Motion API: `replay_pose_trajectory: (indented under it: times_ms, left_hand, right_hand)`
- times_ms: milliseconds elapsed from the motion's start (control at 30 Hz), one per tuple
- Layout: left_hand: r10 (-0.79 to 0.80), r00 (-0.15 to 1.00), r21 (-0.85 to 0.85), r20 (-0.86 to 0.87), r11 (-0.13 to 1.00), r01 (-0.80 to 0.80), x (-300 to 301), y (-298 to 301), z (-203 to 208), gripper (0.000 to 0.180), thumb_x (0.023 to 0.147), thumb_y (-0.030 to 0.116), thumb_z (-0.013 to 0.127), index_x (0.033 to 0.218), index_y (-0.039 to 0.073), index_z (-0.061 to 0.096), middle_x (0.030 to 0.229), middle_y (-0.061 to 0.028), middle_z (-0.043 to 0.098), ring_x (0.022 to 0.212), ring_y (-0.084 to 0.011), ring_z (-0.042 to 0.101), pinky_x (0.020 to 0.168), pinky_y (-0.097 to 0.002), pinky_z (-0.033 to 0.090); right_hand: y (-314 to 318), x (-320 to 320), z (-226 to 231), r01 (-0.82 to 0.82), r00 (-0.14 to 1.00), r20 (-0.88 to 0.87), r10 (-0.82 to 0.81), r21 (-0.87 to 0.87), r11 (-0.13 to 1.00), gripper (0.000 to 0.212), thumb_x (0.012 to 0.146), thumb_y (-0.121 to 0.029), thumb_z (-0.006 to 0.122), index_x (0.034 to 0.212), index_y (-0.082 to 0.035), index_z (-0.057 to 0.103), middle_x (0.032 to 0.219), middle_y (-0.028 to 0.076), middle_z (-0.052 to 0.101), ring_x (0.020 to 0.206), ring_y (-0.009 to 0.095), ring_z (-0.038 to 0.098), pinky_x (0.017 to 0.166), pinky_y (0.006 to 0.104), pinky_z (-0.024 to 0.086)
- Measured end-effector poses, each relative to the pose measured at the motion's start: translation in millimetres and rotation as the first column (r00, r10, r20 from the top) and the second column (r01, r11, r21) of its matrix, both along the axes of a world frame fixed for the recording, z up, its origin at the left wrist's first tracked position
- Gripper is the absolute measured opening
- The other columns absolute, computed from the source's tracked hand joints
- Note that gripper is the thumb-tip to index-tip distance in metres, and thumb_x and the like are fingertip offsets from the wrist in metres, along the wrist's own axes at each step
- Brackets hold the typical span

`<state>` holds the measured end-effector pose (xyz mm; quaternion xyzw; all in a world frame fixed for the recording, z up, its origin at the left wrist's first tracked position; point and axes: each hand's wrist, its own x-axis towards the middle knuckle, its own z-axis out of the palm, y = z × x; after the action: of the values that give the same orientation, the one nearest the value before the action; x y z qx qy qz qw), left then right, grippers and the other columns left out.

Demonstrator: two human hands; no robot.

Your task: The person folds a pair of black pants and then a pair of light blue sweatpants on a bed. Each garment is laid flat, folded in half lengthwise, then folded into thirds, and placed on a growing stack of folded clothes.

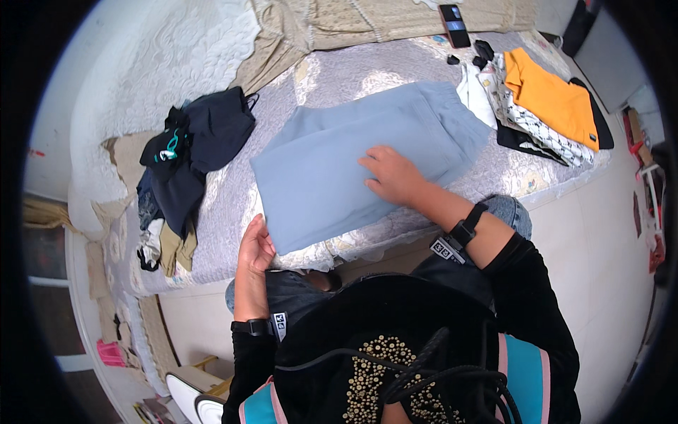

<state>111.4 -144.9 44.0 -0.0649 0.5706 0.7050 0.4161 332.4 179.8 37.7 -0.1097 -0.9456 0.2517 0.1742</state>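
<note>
Light blue-grey trousers [339, 162] lie folded on the quilted cover in front of me, the gathered elastic waistband pointing to the right. At their near left corner, my left hand [256, 246] has its fingers closed on the hem edge. My right hand [394, 175] rests on top of the fabric near the middle, palm down with fingers extended and nothing in its grasp. A few soft creases run across the cloth. What lies under the upper layer is hidden.
On the left sits a loose heap of dark clothes [201, 134], with a khaki garment [171, 247] at its near end. To the right is a folded stack topped by an orange garment [554, 99]. A phone [455, 27] lies at the back. Below the bed edge is pale tiled floor [565, 261].
</note>
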Motion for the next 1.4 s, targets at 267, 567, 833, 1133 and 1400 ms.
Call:
replay_pose_trajectory:
  times_ms: [267,567,833,1133,1400]
  left_hand:
    - [-0.121,0.991,-0.013,-0.058,0.993,0.120,32,26,19,0.058,0.083,-0.001,0.062,0.137,0.012,0.044,0.120,-0.0116,0.058,0.106,-0.0245,0.061,0.083,-0.0393,0.057]
    - [-0.076,0.997,0.015,-0.021,0.997,0.076,35,27,10,0.068,0.078,-0.001,0.059,0.141,0.021,0.044,0.117,-0.0057,0.058,0.096,-0.0205,0.062,0.068,-0.0334,0.057]
    - [-0.153,0.988,0.072,-0.032,0.985,0.155,26,24,0,0.069,0.075,-0.003,0.057,0.141,0.011,0.045,0.119,-0.0108,0.058,0.100,-0.0253,0.062,0.085,-0.0369,0.055]
    - [-0.132,0.990,0.100,-0.040,0.986,0.136,24,23,-3,0.065,0.079,0.000,0.061,0.141,0.011,0.044,0.121,-0.0104,0.058,0.104,-0.0257,0.062,0.088,-0.0369,0.055]
    - [-0.151,0.982,0.131,-0.116,0.977,0.165,34,31,22,0.070,0.078,0.003,0.061,0.143,0.019,0.042,0.112,-0.0067,0.060,0.086,-0.0188,0.065,0.053,-0.0268,0.055]
  right_hand:
    - [-47,-78,21,-0.177,0.976,0.146,0.162,0.100,0.979,0.059,0.089,-0.040,0.063,0.139,-0.011,0.050,0.149,0.024,0.037,0.142,0.043,0.029,0.108,0.0583,0.032]
    - [-61,-167,-11,0.117,0.977,0.147,-0.155,0.240,0.964,0.070,0.091,-0.056,0.053,0.148,-0.018,0.040,0.158,0.018,0.029,0.146,0.036,0.023,0.106,0.0549,0.027]
    - [-41,-200,-7,0.162,0.958,0.203,-0.203,0.201,0.966,0.080,0.088,-0.063,0.055,0.152,-0.019,0.036,0.160,0.016,0.025,0.148,0.034,0.020,0.108,0.0576,0.024]
    - [-29,-180,21,0.029,0.906,0.421,-0.037,0.026,0.999,0.084,0.090,-0.063,0.052,0.156,-0.017,0.027,0.163,0.020,0.014,0.150,0.041,0.011,0.116,0.0634,0.014]
    - [-108,-48,-5,-0.106,0.934,0.353,0.056,0.122,0.987,0.080,0.093,-0.057,0.050,0.155,-0.012,0.027,0.160,0.024,0.018,0.149,0.043,0.014,0.117,0.0593,0.015]
